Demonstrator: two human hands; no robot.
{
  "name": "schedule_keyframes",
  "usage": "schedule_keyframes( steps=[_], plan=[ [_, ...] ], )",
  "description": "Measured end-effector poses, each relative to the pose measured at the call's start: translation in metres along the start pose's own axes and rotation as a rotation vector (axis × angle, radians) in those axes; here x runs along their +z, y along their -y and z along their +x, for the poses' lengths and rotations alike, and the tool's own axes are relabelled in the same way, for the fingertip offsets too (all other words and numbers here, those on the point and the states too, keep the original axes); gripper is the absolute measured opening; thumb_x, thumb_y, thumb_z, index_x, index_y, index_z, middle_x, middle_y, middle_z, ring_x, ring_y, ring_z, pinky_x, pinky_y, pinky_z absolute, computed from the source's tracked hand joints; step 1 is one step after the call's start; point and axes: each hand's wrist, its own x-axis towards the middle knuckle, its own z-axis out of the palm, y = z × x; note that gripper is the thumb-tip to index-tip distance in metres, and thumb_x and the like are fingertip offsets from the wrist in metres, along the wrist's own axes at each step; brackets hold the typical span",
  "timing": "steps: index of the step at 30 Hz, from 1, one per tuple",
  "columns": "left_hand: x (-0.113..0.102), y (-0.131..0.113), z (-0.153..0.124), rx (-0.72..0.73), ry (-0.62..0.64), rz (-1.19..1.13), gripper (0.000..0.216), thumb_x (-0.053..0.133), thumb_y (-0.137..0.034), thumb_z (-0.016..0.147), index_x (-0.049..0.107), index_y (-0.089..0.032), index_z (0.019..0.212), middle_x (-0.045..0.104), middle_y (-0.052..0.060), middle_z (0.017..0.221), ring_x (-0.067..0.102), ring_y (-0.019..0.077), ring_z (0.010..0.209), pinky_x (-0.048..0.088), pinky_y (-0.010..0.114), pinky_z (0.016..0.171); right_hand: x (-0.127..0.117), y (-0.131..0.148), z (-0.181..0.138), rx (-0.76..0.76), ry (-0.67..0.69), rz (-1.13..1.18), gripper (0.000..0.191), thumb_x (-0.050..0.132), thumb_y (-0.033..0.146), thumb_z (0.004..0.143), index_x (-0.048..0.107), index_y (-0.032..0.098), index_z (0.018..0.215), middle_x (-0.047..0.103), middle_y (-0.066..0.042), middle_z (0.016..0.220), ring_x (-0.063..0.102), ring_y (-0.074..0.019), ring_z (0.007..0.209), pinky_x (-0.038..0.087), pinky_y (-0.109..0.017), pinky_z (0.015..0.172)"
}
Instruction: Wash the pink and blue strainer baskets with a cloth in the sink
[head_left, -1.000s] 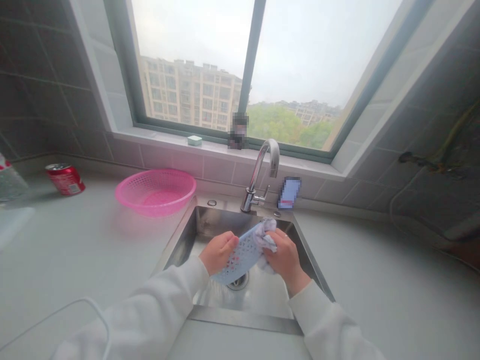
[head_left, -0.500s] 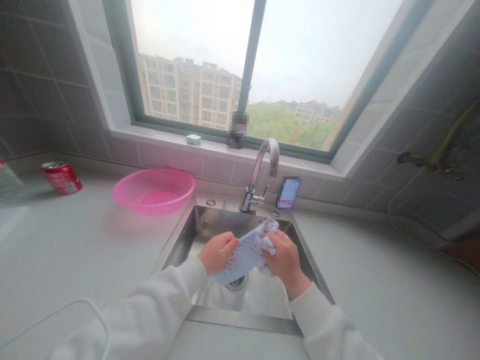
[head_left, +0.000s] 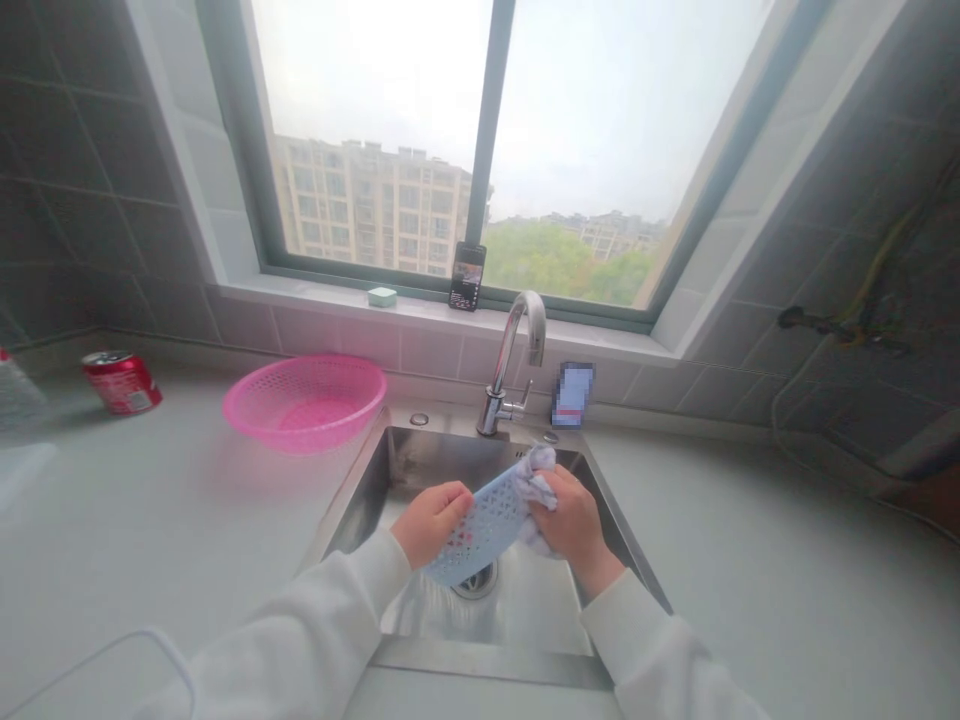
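Over the stainless steel sink (head_left: 480, 657), a light blue plastic basket (head_left: 486, 528) with many small holes is held tilted. My left hand (head_left: 433, 522) grips its left edge, thumb on top. A crumpled white patterned cloth (head_left: 535, 478) is bunched in my right hand (head_left: 574, 528), closed and pressing it on the basket's right end. That end is partly covered by the cloth. Below the basket, the drain (head_left: 477, 582) shows in the sink floor. Behind my hands rises the chrome faucet (head_left: 517, 350).
On the left counter stand a pink perforated basin (head_left: 307, 430) and a red can (head_left: 122, 383). One phone (head_left: 466, 277) leans at the window; another phone (head_left: 573, 395) is propped beside the faucet. A small green box (head_left: 382, 297) rests on the sill. A white cable (head_left: 161, 645) crosses the lower left.
The view has shifted slightly, so the window and counter items appear lower. Both hands keep their hold on the basket and cloth, with only a slight change in the basket's tilt.
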Motion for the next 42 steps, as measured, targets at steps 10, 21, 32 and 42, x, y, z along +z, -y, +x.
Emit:
schedule_keyframes(
  steps=[10,21,32,42],
  plan=[
    [0.004,-0.005,0.000,0.081,-0.133,0.140,0.037,0.042,-0.048,0.091,0.045,-0.023,0.064,0.051,0.000,0.064,0.049,0.0183,0.065,0.039,0.031,0.062,0.000,0.051,-0.022,-0.414,0.037,-0.028,0.011,0.063,0.023,0.081,0.073,0.025,0.085,0.071,-0.004,0.084,0.062,-0.0206,0.076,0.044,-0.029,0.069],
    [0.001,0.002,0.004,0.061,-0.156,0.143,0.044,0.048,-0.058,0.088,0.045,-0.023,0.063,0.046,-0.004,0.056,0.047,0.0152,0.054,0.034,0.026,0.051,-0.002,0.057,-0.025,-0.436,-0.023,-0.051,0.015,0.061,0.021,0.083,0.074,0.026,0.087,0.070,-0.004,0.081,0.060,-0.0213,0.076,0.043,-0.030,0.068],
    [-0.005,0.001,0.003,-0.101,-0.057,-0.142,0.053,0.068,-0.071,0.069,0.055,-0.019,0.070,0.044,-0.007,0.057,0.047,0.0121,0.049,0.042,0.025,0.046,-0.005,-0.003,-0.003,-0.074,-0.053,-0.019,0.020,0.056,0.029,0.088,0.073,0.020,0.085,0.068,-0.006,0.084,0.065,-0.0205,0.077,0.047,-0.028,0.069],
    [0.001,0.009,0.004,-0.063,-0.021,-0.184,0.032,0.064,-0.048,0.074,0.061,-0.017,0.071,0.057,-0.001,0.062,0.052,0.0153,0.060,0.040,0.027,0.056,-0.002,0.039,-0.019,-0.337,-0.026,-0.043,0.013,0.061,0.025,0.084,0.073,0.024,0.081,0.067,-0.005,0.078,0.060,-0.0204,0.076,0.044,-0.028,0.068]
  ],
)
